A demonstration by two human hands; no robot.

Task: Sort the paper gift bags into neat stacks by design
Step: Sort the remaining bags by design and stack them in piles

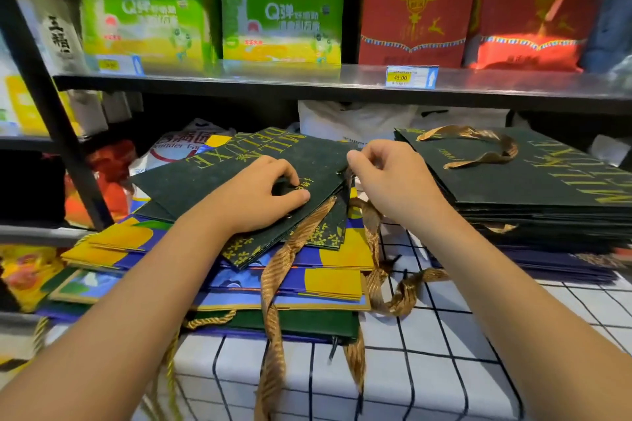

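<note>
A few dark green gift bags with gold lettering lie fanned on top of a mixed pile of blue and yellow bags. My left hand rests on their near end, thumb and fingers curled and pinching the top bag near its rim. My right hand is at the bags' right corner, fingers curled and pinching the edge where a gold ribbon handle comes off. A neat stack of the same dark green bags stands at the right, on top of dark blue bags.
The piles lie on a white cloth with a black grid. A metal shelf with green and red boxes runs just above and behind. A black upright post stands at the left. White plastic bags lie behind the piles.
</note>
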